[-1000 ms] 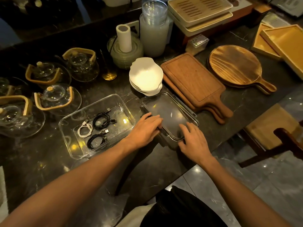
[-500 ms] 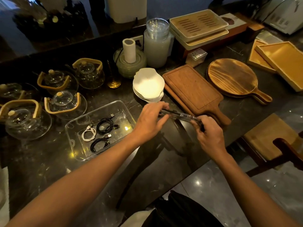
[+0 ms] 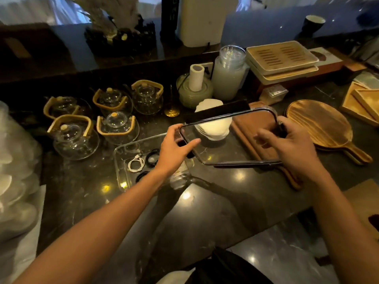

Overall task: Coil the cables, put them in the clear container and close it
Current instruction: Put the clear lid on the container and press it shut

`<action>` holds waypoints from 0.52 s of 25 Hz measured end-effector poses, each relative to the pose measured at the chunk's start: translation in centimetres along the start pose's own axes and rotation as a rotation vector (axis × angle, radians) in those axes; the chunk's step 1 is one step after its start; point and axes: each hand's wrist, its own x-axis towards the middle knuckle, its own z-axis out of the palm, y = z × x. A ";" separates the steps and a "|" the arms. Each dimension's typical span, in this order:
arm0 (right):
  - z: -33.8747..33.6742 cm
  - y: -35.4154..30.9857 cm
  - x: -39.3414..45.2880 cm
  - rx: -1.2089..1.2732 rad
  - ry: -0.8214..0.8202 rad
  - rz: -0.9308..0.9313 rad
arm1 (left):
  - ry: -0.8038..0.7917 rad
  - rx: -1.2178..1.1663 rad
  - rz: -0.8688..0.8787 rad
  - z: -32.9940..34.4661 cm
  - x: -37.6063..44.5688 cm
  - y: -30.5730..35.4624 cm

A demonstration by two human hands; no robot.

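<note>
The clear container point(image 3: 121, 160) sits open on the dark counter, left of centre. Inside lie a coiled white cable point(image 3: 136, 163) and two coiled black cables point(image 3: 152, 158), one partly hidden by my left forearm. I hold the clear lid point(image 3: 225, 148) with dark rim in the air, tilted, to the right of the container and above the counter. My left hand point(image 3: 174, 149) grips its left edge. My right hand point(image 3: 291, 144) grips its right edge.
Several glass teapots point(image 3: 118, 128) with wooden handles stand left of the container. A stack of white bowls point(image 3: 213, 128) shows through the lid. Wooden boards point(image 3: 320, 124) lie to the right. A jar point(image 3: 228, 74) and roll holder point(image 3: 194, 89) stand behind.
Both hands have lifted the lid off the counter and raised it, tilting it up. The view has also tipped upward.
</note>
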 end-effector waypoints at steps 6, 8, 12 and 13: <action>4.6 -3.0 2.8 0.357 -0.017 0.173 | 0.141 -0.161 -0.100 -6.1 -1.1 -0.6; 7.3 -3.1 4.1 0.474 -0.040 0.256 | 0.214 -0.152 -0.119 -8.5 -1.7 -1.0; 12.6 -3.3 6.2 0.559 -0.154 0.358 | 0.341 -0.128 -0.177 -12.7 -3.6 -2.4; 13.8 -3.4 6.6 0.560 -0.190 0.384 | 0.373 -0.106 -0.194 -13.6 -4.1 -2.9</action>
